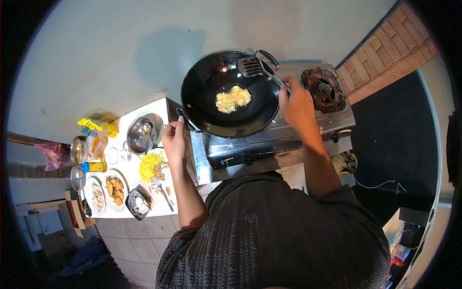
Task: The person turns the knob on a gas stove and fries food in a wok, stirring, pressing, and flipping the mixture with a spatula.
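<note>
A large black wok [207,72] stands on the left side of a metal gas stove [269,149]. In its middle lies a yellowish, egg-like piece of food [233,99]. My right hand [297,107] is closed round the handle of a slotted spatula [250,67], whose head is over the wok's upper right part, apart from the food. My left hand [174,139] is at the wok's left loop handle [188,120], with its fingers pinched on it.
On the left, a white table [163,204] bears a metal bowl [141,136], yellow food [151,166], a fork [163,194], a plate of fried pieces [115,190] and a black bowl [138,202]. An unused burner [325,90] is right of the wok.
</note>
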`<state>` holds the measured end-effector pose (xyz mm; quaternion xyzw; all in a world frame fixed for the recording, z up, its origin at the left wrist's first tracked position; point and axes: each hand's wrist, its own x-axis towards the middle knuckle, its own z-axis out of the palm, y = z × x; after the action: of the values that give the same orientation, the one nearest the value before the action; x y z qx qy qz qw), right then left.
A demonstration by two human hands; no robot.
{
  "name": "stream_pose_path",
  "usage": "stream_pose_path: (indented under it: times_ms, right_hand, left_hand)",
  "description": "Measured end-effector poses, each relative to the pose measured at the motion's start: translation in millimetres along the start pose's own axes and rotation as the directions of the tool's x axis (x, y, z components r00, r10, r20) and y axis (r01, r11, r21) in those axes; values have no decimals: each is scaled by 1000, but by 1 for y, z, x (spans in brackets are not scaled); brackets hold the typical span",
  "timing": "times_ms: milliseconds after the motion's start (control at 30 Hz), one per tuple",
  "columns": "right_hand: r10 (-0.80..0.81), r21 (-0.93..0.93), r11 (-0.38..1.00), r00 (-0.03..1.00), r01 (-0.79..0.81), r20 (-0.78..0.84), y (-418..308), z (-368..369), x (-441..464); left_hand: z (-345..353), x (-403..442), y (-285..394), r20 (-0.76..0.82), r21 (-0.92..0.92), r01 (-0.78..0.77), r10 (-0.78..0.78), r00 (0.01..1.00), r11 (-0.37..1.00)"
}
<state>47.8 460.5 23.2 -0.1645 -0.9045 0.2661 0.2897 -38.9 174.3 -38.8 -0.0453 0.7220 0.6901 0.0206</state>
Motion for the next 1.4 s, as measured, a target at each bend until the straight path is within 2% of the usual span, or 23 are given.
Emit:
stream_pose_path:
  times_ms: [133,533,733,800,900,1000,1133,1233,1300,1400]
  right_hand:
    - [34,-19,999,999,-33,30,-4,-4,-2]
    - [3,-42,999,998,0,63,-3,5,-14]
    - [-58,0,998,997,58,49,3,17,-19]
    - [-40,-64,997,998,44,53,2,17,-19]
    - [-35,-61,997,995,41,94,3,18,-20]
    - [-41,-10,999,998,41,57,-2,15,-22]
    - [-21,6,1000,998,21,64,-21,-1,-24]
    - [-52,20,999,993,50,101,-30,-14,-32]
    - [-20,24,1000,975,15,222,-35,-21,-40]
    - [-25,-20,999,972,30,235,-30,-12,-51]
  left_hand:
    - [3,-2,4,-21,25,1,-1,1000,1000]
    - [1,-5,1,-25,-2,12,-12,1000,1000]
    - [-4,-9,0,-15,-1,-24,24,1000,1000]
    - [-6,-9,-3,-11,-8,-23,23,1000,1000]
    - [-10,-10,-6,-7,22,-36,36,999,999]
    - [-16,-10,-9,-15,33,-13,13,1000,999]
    - [-22,-10,-16,-39,-10,-22,22,999,1000]
    - [-25,-11,-14,-60,3,2,-2,998,1000]
    - [-26,-12,-13,-48,5,13,-13,999,1000]
    - [-28,-12,-15,-52,22,27,-26,998,999]
